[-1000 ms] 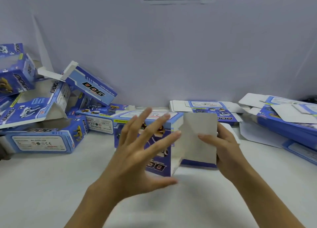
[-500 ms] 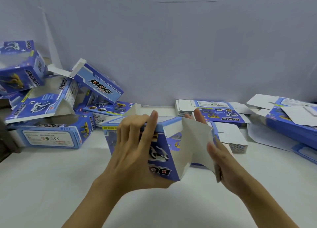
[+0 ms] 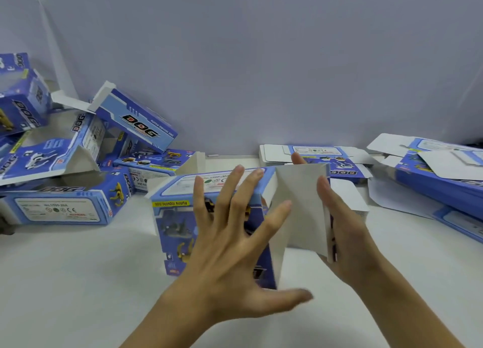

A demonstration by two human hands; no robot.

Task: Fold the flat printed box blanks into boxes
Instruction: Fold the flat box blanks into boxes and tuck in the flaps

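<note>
A blue printed "DOG" box, partly opened into shape, stands on the white table in front of me. Its white inner end flaps face me at its right end. My left hand lies over the box's printed front with its fingers spread and straight, and the thumb sticks out below the box's lower corner. My right hand holds the box's right end, thumb on the near side of the flap and a fingertip showing over the top edge.
A heap of folded blue boxes fills the left side against the wall. A stack of flat blanks lies behind the held box, and more flat blanks lie at the right. The white table runs toward me.
My left hand has let go of the box's top edge and now lies spread flat on its front. The box has opened wider, and its white end flaps have swung toward me.
</note>
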